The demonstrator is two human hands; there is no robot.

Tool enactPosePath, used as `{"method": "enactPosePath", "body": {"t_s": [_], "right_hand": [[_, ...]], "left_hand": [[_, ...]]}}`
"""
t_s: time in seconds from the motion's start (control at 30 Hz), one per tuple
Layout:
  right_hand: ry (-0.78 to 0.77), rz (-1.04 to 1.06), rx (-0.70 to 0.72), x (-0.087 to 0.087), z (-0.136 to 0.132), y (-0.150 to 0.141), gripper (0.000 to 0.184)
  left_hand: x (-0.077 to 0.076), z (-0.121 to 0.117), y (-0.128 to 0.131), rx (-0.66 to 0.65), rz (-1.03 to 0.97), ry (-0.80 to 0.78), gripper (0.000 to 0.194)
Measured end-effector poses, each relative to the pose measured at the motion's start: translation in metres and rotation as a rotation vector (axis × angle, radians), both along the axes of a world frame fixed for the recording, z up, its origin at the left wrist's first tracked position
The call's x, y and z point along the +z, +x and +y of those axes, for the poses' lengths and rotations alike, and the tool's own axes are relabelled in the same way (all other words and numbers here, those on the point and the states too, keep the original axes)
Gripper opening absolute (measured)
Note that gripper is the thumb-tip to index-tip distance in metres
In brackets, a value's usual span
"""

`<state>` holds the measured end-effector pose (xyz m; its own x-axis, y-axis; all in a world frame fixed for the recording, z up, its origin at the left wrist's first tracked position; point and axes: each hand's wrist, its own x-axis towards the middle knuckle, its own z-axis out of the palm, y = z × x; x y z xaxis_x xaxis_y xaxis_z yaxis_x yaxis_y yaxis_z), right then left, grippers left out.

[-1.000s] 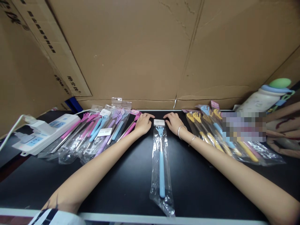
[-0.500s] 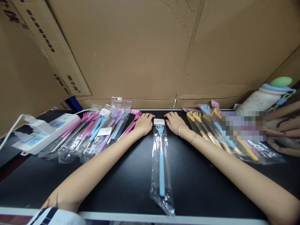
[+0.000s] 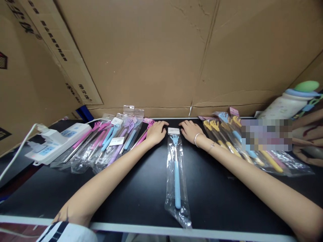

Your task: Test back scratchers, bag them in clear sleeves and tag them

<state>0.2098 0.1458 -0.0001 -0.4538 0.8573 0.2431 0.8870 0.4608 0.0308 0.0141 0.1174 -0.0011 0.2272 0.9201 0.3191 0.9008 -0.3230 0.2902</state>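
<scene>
A blue back scratcher in a clear plastic bag (image 3: 176, 171) lies lengthwise on the black table (image 3: 136, 188), its white header label at the far end. My left hand (image 3: 155, 131) rests flat on the table just left of that label, fingers stretched toward it. My right hand (image 3: 190, 131), with a bracelet on the wrist, lies flat just right of the label. Both hands touch or nearly touch the top of the bag; neither grips anything.
A pile of bagged pink, purple and blue scratchers (image 3: 111, 141) lies at the left, beside a white power strip (image 3: 59, 141). Bagged yellow and blue scratchers (image 3: 227, 137) lie at the right. Cardboard sheets (image 3: 161, 53) wall the back. A bottle (image 3: 290, 102) stands far right.
The view has shifted slightly, so everything sits a little to the right. My hands stay at the top of the bag, barely moved.
</scene>
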Motion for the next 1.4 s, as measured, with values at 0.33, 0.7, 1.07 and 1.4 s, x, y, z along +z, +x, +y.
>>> {"method": "enactPosePath", "body": {"t_s": [0.33, 0.7, 1.07, 1.4], "right_hand": [[-0.008, -0.096, 0.18, 0.074, -0.031, -0.003, 0.021], [-0.019, -0.322, 0.669, 0.058, -0.098, -0.03, 0.023], [-0.008, -0.544, 0.663, 0.056, -0.11, -0.044, 0.008], [0.154, -0.437, 0.762, 0.045, -0.099, -0.017, 0.012]], "left_hand": [[0.077, -0.043, 0.001, -0.128, 0.156, 0.173, 0.022], [0.047, -0.146, -0.022, -0.492, 0.414, 0.637, 0.018], [0.018, -0.129, -0.039, -0.542, 0.296, 0.596, 0.028], [0.017, -0.127, -0.042, -0.526, 0.313, 0.584, 0.031]]}}
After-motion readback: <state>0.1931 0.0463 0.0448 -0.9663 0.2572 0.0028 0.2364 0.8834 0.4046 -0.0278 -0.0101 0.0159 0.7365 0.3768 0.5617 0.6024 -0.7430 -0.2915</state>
